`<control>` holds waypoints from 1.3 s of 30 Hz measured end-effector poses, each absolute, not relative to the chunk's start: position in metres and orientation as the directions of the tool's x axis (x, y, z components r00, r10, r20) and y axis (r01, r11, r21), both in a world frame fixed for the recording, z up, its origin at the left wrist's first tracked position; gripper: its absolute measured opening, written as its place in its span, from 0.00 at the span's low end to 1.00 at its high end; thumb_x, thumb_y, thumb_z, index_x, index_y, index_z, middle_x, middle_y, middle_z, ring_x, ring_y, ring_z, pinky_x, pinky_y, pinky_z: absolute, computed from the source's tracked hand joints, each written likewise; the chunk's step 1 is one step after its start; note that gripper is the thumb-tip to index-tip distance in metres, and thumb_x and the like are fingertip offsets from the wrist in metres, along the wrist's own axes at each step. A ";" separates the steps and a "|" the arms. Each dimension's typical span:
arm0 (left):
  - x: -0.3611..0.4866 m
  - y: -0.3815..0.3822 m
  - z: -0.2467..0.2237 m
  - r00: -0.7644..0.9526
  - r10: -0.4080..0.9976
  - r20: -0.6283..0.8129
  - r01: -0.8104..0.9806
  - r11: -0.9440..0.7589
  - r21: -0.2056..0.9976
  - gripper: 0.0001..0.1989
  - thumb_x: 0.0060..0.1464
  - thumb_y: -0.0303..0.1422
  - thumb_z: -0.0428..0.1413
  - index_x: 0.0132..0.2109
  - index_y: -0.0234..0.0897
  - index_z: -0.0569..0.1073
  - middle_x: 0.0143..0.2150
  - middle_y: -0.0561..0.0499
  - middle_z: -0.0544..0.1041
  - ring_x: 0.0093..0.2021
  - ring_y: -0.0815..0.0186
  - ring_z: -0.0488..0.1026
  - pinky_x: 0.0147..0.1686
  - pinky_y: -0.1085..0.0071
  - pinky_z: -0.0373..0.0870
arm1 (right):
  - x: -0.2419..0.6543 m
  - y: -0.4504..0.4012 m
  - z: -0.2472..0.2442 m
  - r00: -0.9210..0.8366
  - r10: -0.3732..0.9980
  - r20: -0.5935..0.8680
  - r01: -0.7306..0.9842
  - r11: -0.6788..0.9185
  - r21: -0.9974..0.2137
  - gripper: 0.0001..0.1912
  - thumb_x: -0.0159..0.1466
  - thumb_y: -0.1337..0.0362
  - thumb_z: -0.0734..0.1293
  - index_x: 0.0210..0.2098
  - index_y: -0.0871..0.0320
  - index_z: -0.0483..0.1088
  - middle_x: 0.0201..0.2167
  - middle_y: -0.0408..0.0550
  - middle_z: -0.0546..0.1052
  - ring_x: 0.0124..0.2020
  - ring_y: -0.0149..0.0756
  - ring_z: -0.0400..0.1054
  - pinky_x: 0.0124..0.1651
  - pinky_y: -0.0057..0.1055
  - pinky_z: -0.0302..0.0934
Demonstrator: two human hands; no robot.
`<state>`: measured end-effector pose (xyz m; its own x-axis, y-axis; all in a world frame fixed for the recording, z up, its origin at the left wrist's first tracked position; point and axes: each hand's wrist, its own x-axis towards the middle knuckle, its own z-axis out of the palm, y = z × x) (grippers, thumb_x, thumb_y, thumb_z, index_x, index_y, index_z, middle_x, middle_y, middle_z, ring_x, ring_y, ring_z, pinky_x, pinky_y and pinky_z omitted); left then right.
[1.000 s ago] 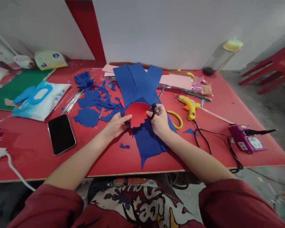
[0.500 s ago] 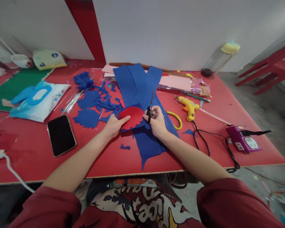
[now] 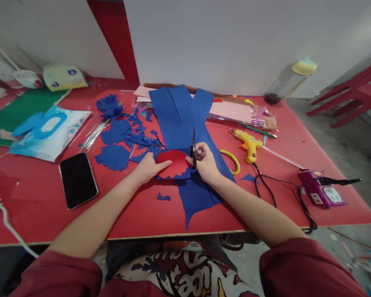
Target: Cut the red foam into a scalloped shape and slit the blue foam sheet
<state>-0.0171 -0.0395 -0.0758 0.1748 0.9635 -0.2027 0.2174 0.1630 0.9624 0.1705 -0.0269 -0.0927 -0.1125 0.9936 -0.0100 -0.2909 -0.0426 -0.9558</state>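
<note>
My left hand (image 3: 148,168) pinches a red scalloped piece (image 3: 173,164) together with a blue sheet under it, thumb on top. Black-handled scissors (image 3: 194,154) are in my right hand (image 3: 204,163), their blades pointing away from me at the right edge of the red piece. Large blue strips (image 3: 185,111) lie crossed beneath and beyond both hands. Left of them are blue scalloped cutouts (image 3: 113,156), many blue scraps (image 3: 139,134) and a blue flower (image 3: 109,106) on thin stems.
A black phone (image 3: 78,180) and a wipes pack (image 3: 51,132) lie left. On the right are a yellow ring (image 3: 231,159), a yellow glue gun (image 3: 249,144) with its cord, a purple power socket (image 3: 323,189) and a clear bottle (image 3: 290,80) at the back.
The view has shifted slightly. The red piece and blue sheet look flatter and lie a little nearer to me, and the scissors now point more straight ahead.
</note>
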 end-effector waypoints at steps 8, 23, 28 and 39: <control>-0.014 -0.036 -0.078 0.123 0.946 -0.299 -0.092 0.311 0.946 0.15 0.36 0.38 0.65 0.30 0.33 0.75 0.29 0.50 0.79 0.27 0.66 0.74 0.31 0.70 0.71 | 0.170 -0.027 -0.094 -0.079 0.997 0.014 -0.292 -0.009 -0.956 0.23 0.42 0.69 0.72 0.29 0.55 0.53 0.19 0.30 0.58 0.17 0.20 0.49 0.20 0.18 0.46; -0.020 -0.031 -0.084 0.143 0.956 -0.256 -0.089 0.270 0.959 0.14 0.36 0.37 0.66 0.30 0.33 0.76 0.28 0.51 0.79 0.27 0.68 0.73 0.32 0.70 0.71 | 0.170 -0.028 -0.092 -0.099 0.995 -0.021 -0.303 -0.050 -0.952 0.22 0.42 0.70 0.71 0.28 0.55 0.53 0.16 0.28 0.60 0.15 0.19 0.51 0.19 0.18 0.47; -0.024 -0.030 -0.080 0.124 0.970 -0.208 -0.041 0.215 0.976 0.15 0.36 0.38 0.66 0.31 0.33 0.76 0.30 0.50 0.79 0.28 0.66 0.74 0.33 0.68 0.71 | 0.172 -0.026 -0.096 -0.147 0.989 0.006 -0.310 -0.040 -0.950 0.22 0.46 0.67 0.70 0.29 0.54 0.51 0.18 0.30 0.67 0.17 0.23 0.61 0.22 0.21 0.54; -0.031 -0.024 -0.066 -0.064 0.989 -0.132 -0.145 0.122 0.982 0.12 0.34 0.35 0.66 0.27 0.33 0.75 0.24 0.53 0.77 0.23 0.70 0.72 0.27 0.72 0.71 | 0.177 -0.024 -0.094 -0.325 0.942 -0.083 -0.328 -0.195 -0.924 0.23 0.48 0.57 0.72 0.31 0.54 0.53 0.19 0.31 0.68 0.17 0.25 0.65 0.23 0.23 0.56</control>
<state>-0.0314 -0.0237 -0.0659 -0.0640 0.9891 -0.1323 -0.1452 0.1220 0.9819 0.1772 -0.0245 -0.0940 -0.3249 0.9421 -0.0833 -0.3279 -0.1948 -0.9244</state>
